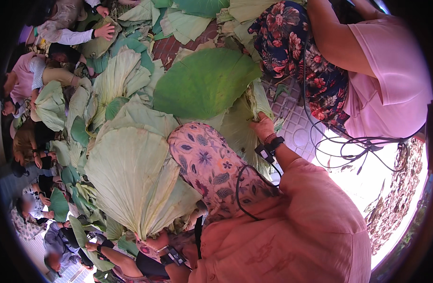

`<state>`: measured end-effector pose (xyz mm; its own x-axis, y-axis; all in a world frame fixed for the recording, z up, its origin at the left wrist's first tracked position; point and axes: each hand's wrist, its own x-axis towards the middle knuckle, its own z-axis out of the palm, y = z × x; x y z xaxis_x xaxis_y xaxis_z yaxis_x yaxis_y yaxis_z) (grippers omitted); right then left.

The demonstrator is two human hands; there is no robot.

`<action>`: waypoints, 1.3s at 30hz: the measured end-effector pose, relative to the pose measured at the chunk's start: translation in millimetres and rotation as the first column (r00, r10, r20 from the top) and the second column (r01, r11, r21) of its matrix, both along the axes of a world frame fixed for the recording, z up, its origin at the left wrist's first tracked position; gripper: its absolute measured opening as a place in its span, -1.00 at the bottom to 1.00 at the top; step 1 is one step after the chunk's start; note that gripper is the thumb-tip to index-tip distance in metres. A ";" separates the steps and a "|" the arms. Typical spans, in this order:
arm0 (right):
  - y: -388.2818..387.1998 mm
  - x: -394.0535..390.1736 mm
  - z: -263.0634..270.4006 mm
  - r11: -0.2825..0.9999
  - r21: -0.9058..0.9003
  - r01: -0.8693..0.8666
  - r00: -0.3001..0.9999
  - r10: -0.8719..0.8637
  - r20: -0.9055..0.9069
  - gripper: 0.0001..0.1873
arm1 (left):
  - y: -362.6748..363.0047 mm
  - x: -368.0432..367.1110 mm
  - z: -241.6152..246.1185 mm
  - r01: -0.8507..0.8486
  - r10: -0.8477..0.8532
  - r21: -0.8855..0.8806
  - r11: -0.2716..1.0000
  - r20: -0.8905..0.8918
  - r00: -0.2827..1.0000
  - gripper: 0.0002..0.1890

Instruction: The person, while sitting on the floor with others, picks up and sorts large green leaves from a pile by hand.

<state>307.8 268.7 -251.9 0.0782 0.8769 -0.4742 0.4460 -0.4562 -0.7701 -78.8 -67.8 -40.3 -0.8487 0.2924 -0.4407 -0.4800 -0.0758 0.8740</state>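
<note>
My left hand (157, 241) is closed around the gathered, narrow end of a stack of pale green, half-dried lotus leaves (128, 173). The stack fans out away from me beside my knee in flower-printed trousers (206, 155). My right hand (263, 126) grips the crumpled edge of a folded, yellowish-green lotus leaf (259, 99). Just beyond it, a broad, darker green lotus leaf (206, 81) lies spread almost flat over other leaves. Each wrist carries a black strap with a small device, and a cable runs from the right one.
A person in a pink shirt (390, 63) sits close on my right, with looped black cables (365, 145) behind. Several people handle leaves along the left, one hand (105, 32) resting near a leaf. Heaped leaves (114, 78) cover much of the tiled floor (188, 40).
</note>
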 end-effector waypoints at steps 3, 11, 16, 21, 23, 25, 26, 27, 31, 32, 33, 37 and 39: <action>2.6 -18.2 19.9 0.995 -0.003 -0.098 0.993 0.098 0.072 -0.64 | 15.9 5.1 6.2 -0.081 0.069 0.072 0.994 0.151 0.986 -0.42; 17.6 83.9 -132.2 0.971 -0.235 0.041 0.990 -0.071 -0.122 -0.62 | 28.8 11.9 12.2 -0.086 0.074 0.091 0.992 0.131 0.989 -0.34; 17.5 94.4 -108.6 0.963 -0.265 -0.048 0.937 -0.049 -0.346 -0.61 | 22.0 17.4 14.3 -0.007 0.007 -0.020 1.000 0.014 1.000 -0.39; 19.6 106.4 -102.1 0.972 -0.180 -0.154 0.971 0.116 -0.209 -0.75 | 48.5 30.9 30.8 0.240 -0.247 0.075 0.968 0.123 0.961 -0.30; 11.6 111.7 -108.6 0.980 -0.155 -0.128 0.953 0.078 -0.292 -0.77 | 65.0 45.6 41.8 0.102 -0.103 0.021 0.995 0.143 0.984 -0.28; 8.7 107.7 -107.6 0.979 -0.161 -0.126 0.921 0.055 -0.385 -0.75 | 65.6 46.0 44.5 0.083 -0.084 0.011 0.996 0.148 0.985 -0.27; 13.5 94.3 -79.3 0.972 -0.234 -0.034 0.916 -0.063 -0.396 -0.73 | 58.3 42.6 40.6 0.107 -0.109 0.019 0.994 0.155 0.982 -0.26; 18.3 89.5 -58.3 0.952 -0.299 0.070 0.899 -0.190 -0.394 -0.70 | 53.5 38.0 38.0 0.145 -0.149 0.038 0.989 0.166 0.975 -0.25; 24.0 90.2 -74.8 0.978 -0.209 0.012 0.927 -0.089 -0.363 -0.66 | 49.1 35.3 32.6 0.207 -0.214 0.056 0.977 0.157 0.964 -0.20; 19.0 94.1 -78.4 0.997 -0.068 -0.023 0.975 0.007 -0.222 -0.66 | 58.6 41.0 34.4 0.207 -0.203 -0.084 0.975 0.048 0.978 -0.21; 12.9 93.1 -92.7 0.998 -0.058 -0.009 0.976 -0.004 -0.220 -0.66 | 62.1 39.4 34.7 0.205 -0.209 -0.145 0.968 -0.012 0.978 -0.22; 18.7 38.4 -37.1 0.966 -0.148 0.212 0.911 -0.250 -0.327 -0.79 | 29.9 31.3 30.2 0.118 -0.129 0.095 0.988 0.114 0.985 -0.25; 23.4 43.5 -18.6 0.948 -0.128 0.290 0.914 -0.314 -0.257 -0.70 | 63.6 31.4 29.9 0.063 -0.081 0.130 0.990 0.144 0.986 -0.29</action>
<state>351.3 292.0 -270.5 0.1911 0.7868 -0.5869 0.0569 -0.6058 -0.7936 -47.4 -4.2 -10.4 -0.7511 0.4109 -0.5168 -0.6120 -0.1399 0.7784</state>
